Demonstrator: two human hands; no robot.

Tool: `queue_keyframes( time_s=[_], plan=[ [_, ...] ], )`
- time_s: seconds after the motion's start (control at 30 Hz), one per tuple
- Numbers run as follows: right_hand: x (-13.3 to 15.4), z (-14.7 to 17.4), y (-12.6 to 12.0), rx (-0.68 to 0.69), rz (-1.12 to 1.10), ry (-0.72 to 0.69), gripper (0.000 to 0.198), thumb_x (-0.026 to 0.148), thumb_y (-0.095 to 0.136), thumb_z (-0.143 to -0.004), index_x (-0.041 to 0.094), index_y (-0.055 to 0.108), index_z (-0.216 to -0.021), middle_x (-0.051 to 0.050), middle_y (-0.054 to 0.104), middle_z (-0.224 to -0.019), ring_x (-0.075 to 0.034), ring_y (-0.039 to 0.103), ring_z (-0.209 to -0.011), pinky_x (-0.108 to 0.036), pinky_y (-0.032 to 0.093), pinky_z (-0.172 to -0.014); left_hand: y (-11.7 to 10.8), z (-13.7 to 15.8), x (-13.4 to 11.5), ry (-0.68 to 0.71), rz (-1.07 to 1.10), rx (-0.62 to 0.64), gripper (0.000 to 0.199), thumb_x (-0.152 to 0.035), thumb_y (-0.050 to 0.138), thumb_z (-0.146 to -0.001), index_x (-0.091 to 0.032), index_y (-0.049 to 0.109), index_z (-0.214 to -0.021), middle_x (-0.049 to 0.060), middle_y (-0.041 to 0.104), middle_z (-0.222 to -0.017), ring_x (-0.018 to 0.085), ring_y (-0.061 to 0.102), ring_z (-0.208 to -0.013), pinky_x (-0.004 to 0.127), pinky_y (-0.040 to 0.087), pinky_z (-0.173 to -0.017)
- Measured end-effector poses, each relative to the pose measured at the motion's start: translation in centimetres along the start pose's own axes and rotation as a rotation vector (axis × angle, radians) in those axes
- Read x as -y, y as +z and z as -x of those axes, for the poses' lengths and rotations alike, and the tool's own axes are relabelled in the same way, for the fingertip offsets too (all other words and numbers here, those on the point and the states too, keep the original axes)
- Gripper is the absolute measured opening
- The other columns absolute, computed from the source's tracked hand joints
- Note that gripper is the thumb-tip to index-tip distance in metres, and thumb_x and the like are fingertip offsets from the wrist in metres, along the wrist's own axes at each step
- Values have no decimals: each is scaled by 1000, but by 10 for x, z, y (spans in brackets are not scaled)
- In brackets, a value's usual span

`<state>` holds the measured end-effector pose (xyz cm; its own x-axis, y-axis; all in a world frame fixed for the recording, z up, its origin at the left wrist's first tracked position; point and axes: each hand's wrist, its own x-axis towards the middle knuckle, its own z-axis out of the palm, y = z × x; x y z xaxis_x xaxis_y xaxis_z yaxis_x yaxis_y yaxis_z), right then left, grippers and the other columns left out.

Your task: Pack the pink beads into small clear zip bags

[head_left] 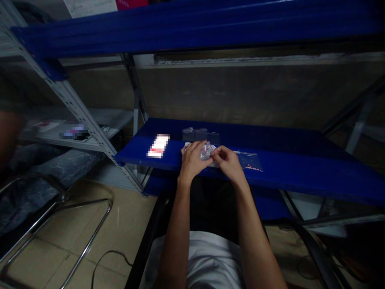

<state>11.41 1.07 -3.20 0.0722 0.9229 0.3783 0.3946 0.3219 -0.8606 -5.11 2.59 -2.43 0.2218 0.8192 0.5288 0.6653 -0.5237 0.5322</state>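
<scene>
A small crumpled clear plastic bag (206, 150) is between my two hands, above the front part of the blue shelf. My left hand (194, 159) is closed around its left side, with fingers curled over it and the thumb towards the right hand. On the other side my right hand (227, 159) pinches the bag's edge between thumb and forefinger. What the bag contains is too small to make out. Something white and flat lies beneath the hands, mostly covered. Just right of my right hand lies a clear zip bag (252, 160) with small pinkish pieces along its bottom.
Several flat clear bags (200, 134) lie behind my hands. A bright, blurred-out phone-like rectangle (159, 145) is on the blue shelf (300, 164) to the left. A blue beam (192, 30) crosses overhead. A metal chair frame (99, 224) and part of another person are at left.
</scene>
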Motion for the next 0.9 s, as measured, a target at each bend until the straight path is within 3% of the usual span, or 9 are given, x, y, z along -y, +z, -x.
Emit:
queue_keyframes(
  time_s=[0.13,0.27,0.4,0.57,0.73,0.9],
  plan=[
    [3,0,3,46,-7,-20,23,44,66,-89,22,64,-83,-2,67,-78,-19,61,-74,-32,48,-75,2,0,6,-11,39,-5,63,-35,83,-80,-28,61,-139,7,69,-131,29,62,-125,44,44,-108],
    [4,0,6,114,-151,1,24,45,67,-89,21,68,-94,-3,69,-83,-20,64,-77,-32,49,-74,-1,-1,12,-35,132,-7,57,-33,85,-78,-28,66,-132,6,71,-122,27,67,-117,40,51,-101],
    [-5,-1,4,54,-188,74,29,45,64,-90,22,67,-108,-3,71,-80,-21,66,-73,-31,48,-67,-8,0,21,-47,183,-70,53,-37,86,-79,-26,68,-127,6,72,-116,25,69,-109,37,54,-96],
    [-24,-8,2,-81,100,-3,20,32,59,-90,21,72,-101,-6,75,-87,-22,66,-77,-32,48,-73,-18,2,38,-68,164,-147,53,-39,87,-77,-24,68,-124,6,71,-109,23,70,-102,35,55,-90],
    [-33,-23,15,19,415,-81,22,19,57,-91,20,76,-102,-9,72,-93,-23,66,-85,-33,46,-82,-24,6,53,-103,133,-176,51,-38,87,-77,-24,68,-122,5,70,-107,21,69,-96,34,56,-88],
    [-33,-33,30,131,634,-64,22,21,56,-97,22,77,-105,-11,67,-101,-23,64,-93,-30,45,-81,-27,8,57,-114,124,-177,50,-35,86,-78,-23,68,-123,6,70,-108,22,69,-99,35,56,-90]
  ],
)
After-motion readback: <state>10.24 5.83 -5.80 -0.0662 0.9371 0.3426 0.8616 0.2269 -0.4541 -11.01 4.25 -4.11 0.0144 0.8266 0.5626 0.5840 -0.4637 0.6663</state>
